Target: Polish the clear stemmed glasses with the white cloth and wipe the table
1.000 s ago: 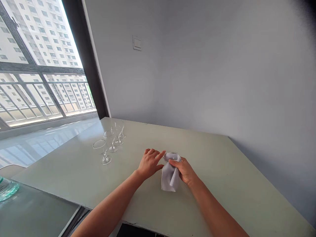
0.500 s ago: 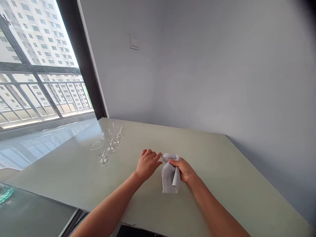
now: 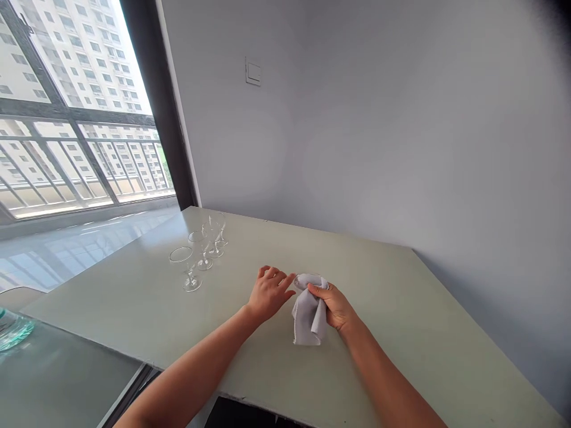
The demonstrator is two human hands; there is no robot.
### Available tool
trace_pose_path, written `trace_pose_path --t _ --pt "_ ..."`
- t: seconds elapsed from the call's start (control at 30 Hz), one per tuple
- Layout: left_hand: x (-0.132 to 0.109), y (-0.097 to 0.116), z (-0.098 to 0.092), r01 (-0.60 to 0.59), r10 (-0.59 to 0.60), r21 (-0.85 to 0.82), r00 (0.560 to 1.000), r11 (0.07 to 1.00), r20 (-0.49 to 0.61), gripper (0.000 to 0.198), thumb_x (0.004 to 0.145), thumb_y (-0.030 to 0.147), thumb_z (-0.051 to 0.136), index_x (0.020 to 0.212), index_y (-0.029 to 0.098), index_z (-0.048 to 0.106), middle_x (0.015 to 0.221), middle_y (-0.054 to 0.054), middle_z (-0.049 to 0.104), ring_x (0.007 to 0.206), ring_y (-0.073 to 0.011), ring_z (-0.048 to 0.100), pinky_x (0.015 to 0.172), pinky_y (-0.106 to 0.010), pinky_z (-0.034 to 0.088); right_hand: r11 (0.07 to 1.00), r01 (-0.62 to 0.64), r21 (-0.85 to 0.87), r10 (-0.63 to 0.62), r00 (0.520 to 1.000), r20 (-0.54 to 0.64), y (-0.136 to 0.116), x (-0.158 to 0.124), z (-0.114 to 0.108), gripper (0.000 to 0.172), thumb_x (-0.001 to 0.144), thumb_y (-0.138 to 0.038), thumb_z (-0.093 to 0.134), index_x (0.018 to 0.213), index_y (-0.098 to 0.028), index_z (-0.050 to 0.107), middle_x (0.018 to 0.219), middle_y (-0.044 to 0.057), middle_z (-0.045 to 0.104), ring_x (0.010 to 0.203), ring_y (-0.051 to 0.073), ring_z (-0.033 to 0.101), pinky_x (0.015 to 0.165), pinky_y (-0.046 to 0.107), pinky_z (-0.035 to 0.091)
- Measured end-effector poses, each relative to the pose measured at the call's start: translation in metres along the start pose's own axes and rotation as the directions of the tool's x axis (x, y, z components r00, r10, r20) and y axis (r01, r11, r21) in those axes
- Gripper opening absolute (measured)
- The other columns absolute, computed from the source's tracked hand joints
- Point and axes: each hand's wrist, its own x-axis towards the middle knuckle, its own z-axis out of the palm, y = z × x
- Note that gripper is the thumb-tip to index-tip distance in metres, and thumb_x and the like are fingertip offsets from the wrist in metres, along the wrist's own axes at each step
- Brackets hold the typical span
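My right hand is closed on a white cloth that is wrapped around a clear glass, of which only the rim shows. My left hand is curled against the left side of that glass, fingertips touching the cloth at the rim. Both hands hover just over the pale green table. The cloth hangs down to the tabletop.
Several clear stemmed glasses stand in a row on the table, left of my hands, toward the window. A glass-topped surface with a green glass object adjoins at lower left. A grey wall runs behind and to the right.
The hands stay on the wrapped glass; my left fingers shifted slightly along the rim and the cloth turned a little. The camera view swung slightly.
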Motion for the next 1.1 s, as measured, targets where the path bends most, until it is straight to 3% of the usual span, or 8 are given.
trace_pose_path --t 0.1,0.3,0.47,0.6,0.73,0.83,1.0,1.1 --pt "0.000 -0.005 -0.001 0.002 -0.002 0.011 1.000 1.000 -0.013 0.031 0.081 0.043 0.050 0.105 0.025 0.060 0.078 -0.005 0.064 0.082 -0.0182 0.051 0.089 -0.038 0.029 0.996 0.026 -0.081 -0.021 0.998 0.059 -0.006 -0.007 0.005 0.035 0.060 -0.039 0.071 0.084 -0.015 0.063 0.060 -0.001 0.053 0.056 0.013 0.049 0.057 0.027 0.040" --pt "0.002 -0.014 -0.001 0.138 0.027 -0.326 0.890 0.935 0.454 0.048 0.087 0.050 0.029 0.081 0.018 0.064 0.061 0.000 0.060 0.057 -0.0103 0.050 0.059 -0.022 0.036 0.874 0.142 -0.465 -0.022 0.967 0.254 -0.019 -0.010 -0.014 0.015 0.061 -0.028 0.071 0.066 -0.016 0.064 0.059 -0.002 0.051 0.056 0.011 0.045 0.053 0.024 0.035" --pt "0.002 -0.004 0.000 -0.027 0.025 0.078 0.999 0.997 0.030 0.036 0.080 0.043 0.050 0.110 0.022 0.055 0.085 -0.007 0.065 0.088 -0.0203 0.052 0.088 -0.040 0.031 0.998 0.033 -0.053 -0.033 0.999 0.000 0.001 0.003 -0.003 0.033 0.059 -0.037 0.072 0.082 -0.015 0.062 0.058 -0.001 0.051 0.054 0.012 0.046 0.054 0.027 0.040" --pt "0.004 -0.012 -0.007 -0.004 0.004 -0.004 0.994 1.000 0.105 0.035 0.081 0.049 0.046 0.092 0.020 0.062 0.068 -0.004 0.062 0.072 -0.0158 0.052 0.083 -0.035 0.034 0.970 0.087 -0.228 -0.058 0.990 0.131 -0.002 0.000 0.004 0.034 0.061 -0.034 0.071 0.089 -0.016 0.064 0.062 -0.001 0.053 0.057 0.012 0.047 0.055 0.025 0.040" --pt "0.006 -0.025 -0.016 0.316 0.004 -0.437 0.807 0.842 0.591 0.052 0.078 0.061 0.038 0.065 0.015 0.058 0.056 0.001 0.052 0.053 -0.0089 0.043 0.055 -0.022 0.035 0.853 0.165 -0.496 -0.013 0.955 0.295 -0.010 -0.006 -0.005 0.018 0.064 -0.028 0.068 0.079 -0.018 0.067 0.063 -0.002 0.052 0.059 0.011 0.045 0.055 0.023 0.036" --pt "0.006 -0.033 -0.021 0.547 0.098 -0.554 0.650 0.628 0.753 0.053 0.075 0.062 0.042 0.064 0.013 0.056 0.054 0.001 0.049 0.048 -0.0074 0.041 0.049 -0.021 0.033 0.875 0.164 -0.456 -0.004 0.944 0.331 -0.010 -0.009 -0.005 0.018 0.068 -0.030 0.065 0.081 -0.018 0.066 0.064 -0.002 0.053 0.059 0.011 0.046 0.056 0.023 0.036" --pt "0.003 -0.041 -0.022 0.647 0.233 -0.638 0.603 0.417 0.763 0.051 0.075 0.057 0.048 0.079 0.009 0.063 0.046 0.004 0.042 0.043 -0.0062 0.036 0.049 -0.023 0.035 0.783 0.291 -0.549 0.043 0.856 0.515 -0.021 -0.015 0.001 0.028 0.071 -0.027 0.062 0.097 -0.022 0.067 0.083 0.000 0.062 0.074 0.016 0.054 0.066 0.026 0.040" --pt "0.004 -0.039 -0.020 0.681 0.209 -0.643 0.613 0.349 0.762 0.052 0.075 0.056 0.049 0.090 0.008 0.063 0.047 0.005 0.039 0.044 -0.0056 0.035 0.051 -0.024 0.037 0.703 0.368 -0.609 -0.062 0.884 0.463 -0.030 -0.013 -0.008 0.027 0.075 -0.026 0.057 0.100 -0.026 0.067 0.095 0.001 0.064 0.085 0.018 0.056 0.074 0.029 0.042"
